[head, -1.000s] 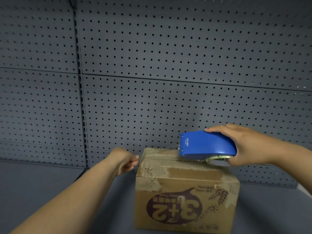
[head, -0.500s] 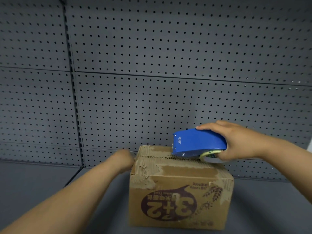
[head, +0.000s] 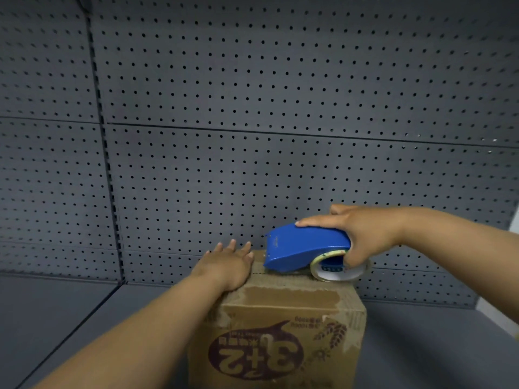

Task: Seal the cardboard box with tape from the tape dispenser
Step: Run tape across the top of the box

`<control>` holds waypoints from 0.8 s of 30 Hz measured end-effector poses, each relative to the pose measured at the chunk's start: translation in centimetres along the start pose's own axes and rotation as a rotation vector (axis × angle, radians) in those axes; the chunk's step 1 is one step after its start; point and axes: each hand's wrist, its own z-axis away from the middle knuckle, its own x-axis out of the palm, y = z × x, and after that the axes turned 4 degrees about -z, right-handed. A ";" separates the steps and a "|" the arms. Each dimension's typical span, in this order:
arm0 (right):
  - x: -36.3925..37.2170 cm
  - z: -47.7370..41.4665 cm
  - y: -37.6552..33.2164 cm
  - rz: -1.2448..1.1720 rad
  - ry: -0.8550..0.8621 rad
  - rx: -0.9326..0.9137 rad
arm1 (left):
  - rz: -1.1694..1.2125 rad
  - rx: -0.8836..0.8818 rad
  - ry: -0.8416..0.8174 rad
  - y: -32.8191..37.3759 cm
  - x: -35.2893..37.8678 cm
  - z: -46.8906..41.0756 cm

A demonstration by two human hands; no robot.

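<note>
A brown cardboard box (head: 283,327) with a dark "3+2" print stands on a grey shelf, its flaps down and old tape marks along the top. My right hand (head: 362,234) grips a blue tape dispenser (head: 303,247) with a clear tape roll, nose tilted down onto the box top near the far edge. My left hand (head: 227,262) lies flat, fingers spread, on the top left corner of the box.
A grey pegboard wall (head: 252,122) rises right behind the box. The grey shelf surface (head: 70,310) stretches to the left and right of the box. A dark upright post (head: 108,175) splits the wall at the left.
My left hand has gone from beside the box's left edge onto its top, fingers now spread. The dispenser has tipped nose-down onto the box top.
</note>
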 end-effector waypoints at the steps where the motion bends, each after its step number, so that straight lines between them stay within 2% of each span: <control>1: 0.0 0.0 0.1 0.011 -0.022 0.004 | -0.011 0.005 0.001 0.0 0.1 0.0; 13: 0.7 1.6 5.0 -0.051 -0.013 -0.084 | -0.001 -0.018 -0.031 0.1 0.2 -0.3; 24: 4.1 6.7 12.7 -0.172 0.022 -0.003 | -0.012 -0.057 -0.037 0.5 0.0 0.0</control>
